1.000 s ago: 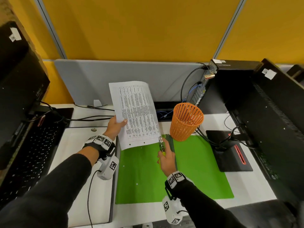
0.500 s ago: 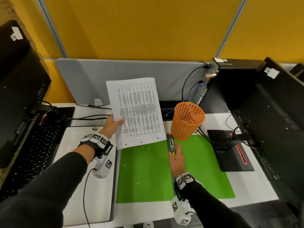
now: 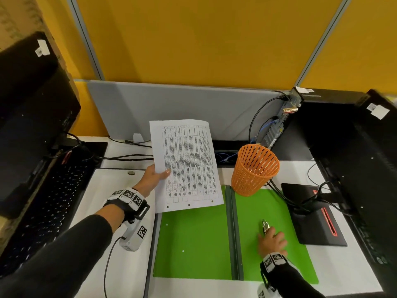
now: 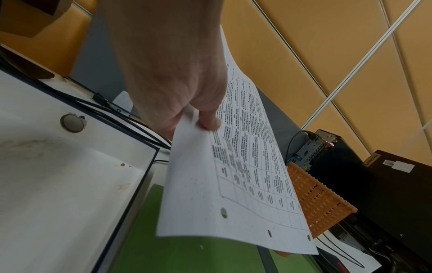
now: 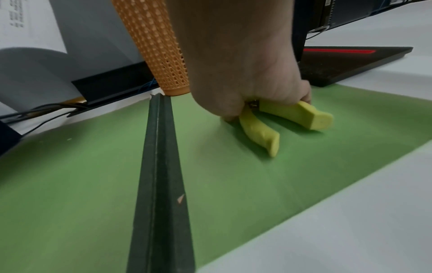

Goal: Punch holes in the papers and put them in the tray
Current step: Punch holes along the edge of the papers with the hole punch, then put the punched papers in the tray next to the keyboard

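We have the left hand (image 3: 151, 178) pinching the printed paper (image 3: 185, 164) by its left edge, thumb on the face, other fingers behind it, sheet lifted off the desk. Three punched holes along its near edge (clearest in the left wrist view). Right hand (image 3: 271, 239) is down on the right half of the green folder (image 3: 193, 239), fingers curled round the hole punch (image 5: 292, 114), whose yellow-green handles splay apart. Orange mesh basket (image 3: 254, 169) stands at the folder's far edge, well apart from the paper.
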Motion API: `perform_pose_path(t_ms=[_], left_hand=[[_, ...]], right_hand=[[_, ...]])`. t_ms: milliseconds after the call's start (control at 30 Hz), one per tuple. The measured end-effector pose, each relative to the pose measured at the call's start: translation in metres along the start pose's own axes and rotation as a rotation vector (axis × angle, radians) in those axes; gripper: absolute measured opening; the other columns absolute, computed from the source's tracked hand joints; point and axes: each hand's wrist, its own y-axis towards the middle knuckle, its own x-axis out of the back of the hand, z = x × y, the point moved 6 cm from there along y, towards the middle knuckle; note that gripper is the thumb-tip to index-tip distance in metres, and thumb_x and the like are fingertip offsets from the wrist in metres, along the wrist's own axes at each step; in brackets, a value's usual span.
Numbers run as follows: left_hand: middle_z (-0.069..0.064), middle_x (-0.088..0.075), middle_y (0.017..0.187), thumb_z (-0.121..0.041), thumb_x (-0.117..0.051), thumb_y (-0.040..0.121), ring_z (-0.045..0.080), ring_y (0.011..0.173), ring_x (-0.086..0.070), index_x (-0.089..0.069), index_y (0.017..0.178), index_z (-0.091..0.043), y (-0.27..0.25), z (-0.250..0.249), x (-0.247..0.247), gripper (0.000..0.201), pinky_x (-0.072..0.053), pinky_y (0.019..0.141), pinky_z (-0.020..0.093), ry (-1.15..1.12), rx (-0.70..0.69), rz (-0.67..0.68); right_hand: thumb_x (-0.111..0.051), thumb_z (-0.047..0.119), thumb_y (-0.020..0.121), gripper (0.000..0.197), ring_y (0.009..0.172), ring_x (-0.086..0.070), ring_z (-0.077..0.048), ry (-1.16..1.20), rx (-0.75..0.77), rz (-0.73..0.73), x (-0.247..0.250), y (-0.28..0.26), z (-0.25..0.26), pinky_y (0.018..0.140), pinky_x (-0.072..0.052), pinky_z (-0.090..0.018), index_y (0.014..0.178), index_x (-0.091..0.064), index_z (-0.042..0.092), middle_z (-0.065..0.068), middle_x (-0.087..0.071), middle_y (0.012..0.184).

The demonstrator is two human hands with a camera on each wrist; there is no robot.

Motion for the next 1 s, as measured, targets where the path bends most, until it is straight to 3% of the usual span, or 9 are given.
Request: perform_pose_path(t_ms=[133,200,267,433,567,667,800,900,1000], left_hand=[[0.019,-0.054,0.135,-0.006,-0.056,0.091,0.036,0.125,-0.052,-0.045,0.136,-0.002,-0.003,0.000,-0.001,0.047,-0.041,0.104,0.050,-0.007,-0.003,0.039],[0.018,-0.054,0.135,-0.006,-0.055,0.091,0.035,0.124,-0.053,-0.045,0.136,-0.003,-0.004,-0.002,-0.001,0.046,-0.043,0.102,0.048,-0.011,0.004,0.053],[0.016,-0.056,0.134,-0.008,-0.056,0.092,0.034,0.123,-0.054,-0.046,0.136,-0.006,-0.006,-0.004,-0.003,0.045,-0.042,0.103,0.051,-0.004,0.015,0.087],[0.013,-0.059,0.127,-0.007,-0.056,0.091,0.030,0.111,-0.059,-0.048,0.131,-0.003,-0.011,-0.013,-0.010,0.041,-0.050,0.091,0.042,0.012,0.002,0.151],[0.010,-0.060,0.121,-0.005,-0.055,0.091,0.016,0.096,-0.064,-0.050,0.129,-0.002,-0.018,-0.013,-0.022,0.039,-0.057,0.075,0.022,0.012,-0.058,0.172],[0.011,-0.061,0.122,-0.003,-0.054,0.091,0.027,0.113,-0.059,-0.050,0.130,-0.001,-0.021,-0.008,-0.030,0.039,-0.053,0.095,0.036,0.000,-0.064,0.202],[0.015,-0.056,0.134,-0.005,-0.054,0.091,0.029,0.124,-0.053,-0.050,0.131,-0.005,-0.022,-0.011,-0.041,0.040,-0.040,0.108,0.045,0.007,-0.072,0.343],[0.017,-0.054,0.136,-0.006,-0.054,0.092,0.030,0.126,-0.052,-0.048,0.133,-0.001,-0.018,-0.012,-0.042,0.042,-0.038,0.109,0.048,0.034,-0.057,0.345],[0.020,-0.057,0.132,-0.005,-0.053,0.092,0.032,0.118,-0.057,-0.049,0.131,0.002,-0.014,-0.010,-0.032,0.040,-0.043,0.104,0.049,0.032,-0.068,0.232]], right_hand=[[-0.059,0.033,0.085,0.059,0.122,-0.043,-0.030,0.061,0.023,-0.085,0.031,-0.005,0.033,0.098,-0.042,-0.043,0.132,-0.032,0.008,-0.016,-0.041,0.134],[-0.056,0.021,0.089,0.034,0.108,-0.054,-0.032,0.391,0.316,-0.170,0.060,-0.016,0.080,0.087,-0.046,-0.038,0.117,-0.050,0.003,-0.015,-0.057,0.116],[-0.047,0.016,0.094,0.020,0.095,-0.060,-0.035,0.854,0.487,0.029,0.083,-0.030,0.127,0.077,-0.048,-0.030,0.104,-0.058,0.002,-0.010,-0.063,0.097],[-0.059,0.046,0.082,0.067,0.106,-0.063,-0.021,1.240,0.612,0.485,0.134,-0.045,0.204,0.093,-0.046,-0.039,0.136,-0.033,0.017,-0.008,-0.064,0.120],[-0.075,0.011,0.074,0.065,0.100,-0.065,-0.027,1.179,0.699,0.256,0.153,-0.042,0.212,0.094,-0.050,-0.045,0.131,-0.043,0.013,-0.012,-0.067,0.107],[-0.080,0.028,0.068,0.095,0.126,-0.044,-0.023,1.104,0.632,0.189,0.138,-0.036,0.209,0.104,-0.040,-0.044,0.143,-0.022,0.021,-0.010,-0.043,0.138],[-0.079,0.060,0.051,0.123,0.137,-0.029,-0.032,1.129,0.482,0.601,0.100,-0.033,0.201,0.112,-0.022,-0.057,0.145,-0.004,0.032,-0.015,-0.026,0.151],[-0.083,0.053,0.051,0.107,0.125,-0.049,-0.028,1.237,0.549,0.826,0.093,-0.042,0.200,0.105,-0.034,-0.060,0.140,-0.031,0.024,-0.007,-0.052,0.137],[-0.080,0.023,0.065,0.064,0.115,-0.059,-0.024,1.330,0.603,0.777,0.102,-0.043,0.199,0.101,-0.040,-0.057,0.123,-0.053,0.018,-0.005,-0.063,0.124]])
